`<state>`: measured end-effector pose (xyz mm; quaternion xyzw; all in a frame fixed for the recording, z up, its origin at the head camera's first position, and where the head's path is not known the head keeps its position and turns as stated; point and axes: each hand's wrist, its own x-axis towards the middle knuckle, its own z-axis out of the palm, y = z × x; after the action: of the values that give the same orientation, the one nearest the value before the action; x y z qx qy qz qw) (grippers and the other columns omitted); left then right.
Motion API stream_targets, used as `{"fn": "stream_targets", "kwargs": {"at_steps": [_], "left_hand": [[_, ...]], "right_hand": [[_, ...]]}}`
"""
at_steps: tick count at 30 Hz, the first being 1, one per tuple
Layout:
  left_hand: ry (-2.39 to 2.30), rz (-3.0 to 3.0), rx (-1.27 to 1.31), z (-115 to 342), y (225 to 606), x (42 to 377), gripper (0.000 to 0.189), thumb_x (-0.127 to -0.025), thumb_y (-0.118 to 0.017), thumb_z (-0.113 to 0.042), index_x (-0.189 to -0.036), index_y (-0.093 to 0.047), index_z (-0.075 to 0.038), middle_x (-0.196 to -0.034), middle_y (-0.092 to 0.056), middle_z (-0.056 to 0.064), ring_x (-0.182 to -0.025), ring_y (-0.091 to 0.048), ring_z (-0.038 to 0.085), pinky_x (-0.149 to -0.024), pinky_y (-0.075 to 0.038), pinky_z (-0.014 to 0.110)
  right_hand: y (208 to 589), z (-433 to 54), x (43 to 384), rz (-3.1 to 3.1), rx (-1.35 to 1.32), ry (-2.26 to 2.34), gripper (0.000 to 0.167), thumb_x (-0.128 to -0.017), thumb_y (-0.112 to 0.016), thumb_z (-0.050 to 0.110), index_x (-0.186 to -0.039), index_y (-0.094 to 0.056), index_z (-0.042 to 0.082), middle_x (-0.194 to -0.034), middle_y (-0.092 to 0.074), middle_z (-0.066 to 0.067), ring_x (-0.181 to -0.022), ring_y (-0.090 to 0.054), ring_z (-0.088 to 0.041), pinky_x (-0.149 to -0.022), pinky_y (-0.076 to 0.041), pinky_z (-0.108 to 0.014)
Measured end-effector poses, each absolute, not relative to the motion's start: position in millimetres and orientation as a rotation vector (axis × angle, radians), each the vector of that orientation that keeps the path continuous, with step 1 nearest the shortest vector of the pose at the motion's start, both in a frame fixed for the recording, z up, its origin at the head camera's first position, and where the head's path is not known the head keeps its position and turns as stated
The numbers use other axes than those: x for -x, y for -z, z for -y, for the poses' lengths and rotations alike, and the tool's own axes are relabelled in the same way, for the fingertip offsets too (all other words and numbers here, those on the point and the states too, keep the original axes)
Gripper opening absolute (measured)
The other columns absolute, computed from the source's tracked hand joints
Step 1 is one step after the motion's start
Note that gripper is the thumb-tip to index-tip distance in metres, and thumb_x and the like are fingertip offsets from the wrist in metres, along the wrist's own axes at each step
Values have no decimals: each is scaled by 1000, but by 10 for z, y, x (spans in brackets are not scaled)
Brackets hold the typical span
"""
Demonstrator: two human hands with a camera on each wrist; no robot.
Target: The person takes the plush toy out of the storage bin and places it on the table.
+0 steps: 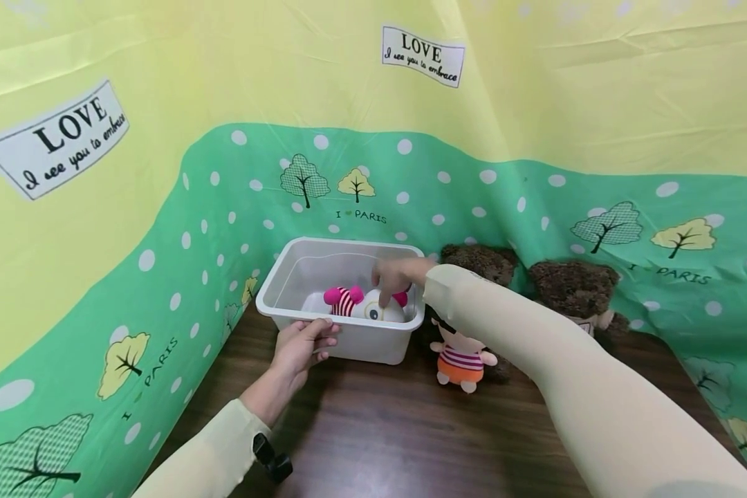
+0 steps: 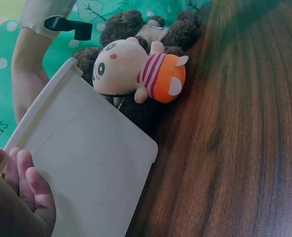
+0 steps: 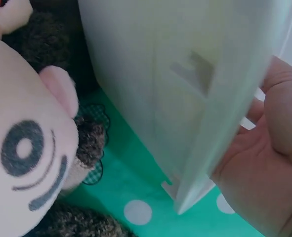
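Note:
A plush doll [image 1: 373,309] with a white head, a red-and-white striped body and pink limbs lies inside a white plastic bin [image 1: 348,340]. My left hand [image 1: 301,344] grips the bin's near rim, thumb on top and fingers against the outer wall. Over the right side of the bin, my right hand [image 1: 397,275] reaches in with fingers pointing down at the doll's head. The right wrist view has the right hand [image 3: 264,133] behind the bin's rim, its fingertips hidden by the wall.
Beside the bin a second plush doll [image 1: 459,362] with a striped top and orange shorts leans on a brown teddy bear [image 1: 473,259]. Another brown bear [image 1: 573,290] sits farther right. A patterned green-and-yellow cloth [image 1: 473,180] hangs behind the dark wooden table [image 1: 411,429].

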<state>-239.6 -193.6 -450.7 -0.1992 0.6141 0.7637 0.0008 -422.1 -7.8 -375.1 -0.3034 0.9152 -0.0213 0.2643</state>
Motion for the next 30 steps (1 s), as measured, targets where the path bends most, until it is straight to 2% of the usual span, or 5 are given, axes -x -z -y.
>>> {"fn": "stream_targets", "kwargs": {"at_steps": [8, 14, 19, 30], "left_hand": [[-2403, -1924, 627, 1941, 4523, 2400, 21, -92, -71, -19, -108, -69, -5, -86, -79, 0, -68, -70, 10, -55, -51, 24], [-2407, -1920, 627, 1947, 4516, 2400, 20, -92, -71, -19, -106, -70, -5, -86, -79, 0, -68, -70, 10, -55, -51, 24], [-2414, -1920, 621, 1920, 4511, 2394, 19, -92, -71, -18, -105, -70, -5, -86, -79, 1, -68, -70, 10, -55, -50, 24], [-2417, -1915, 610, 1930, 4513, 2354, 22, -92, -73, -20, -108, -69, -5, -87, -79, 1, -71, -70, 10, -57, -51, 23]], "right_hand": [[3804, 76, 4166, -2479, 848, 96, 39, -90, -77, 16, -127, -66, 9, -111, -66, -7, -85, -62, -17, -69, -54, -28], [3815, 52, 4147, -2520, 884, 226, 34, -88, -76, 12, -120, -66, 8, -112, -67, -9, -81, -64, -16, -65, -56, -26], [3741, -44, 4091, -2547, 916, 321, 27, -87, -75, 8, -113, -68, 5, -106, -69, -9, -80, -63, -17, -62, -56, -26], [3561, -224, 4014, -2654, 926, 591, 23, -84, -79, 12, -107, -75, 9, -99, -74, -5, -90, -67, -18, -74, -57, -29]]}}
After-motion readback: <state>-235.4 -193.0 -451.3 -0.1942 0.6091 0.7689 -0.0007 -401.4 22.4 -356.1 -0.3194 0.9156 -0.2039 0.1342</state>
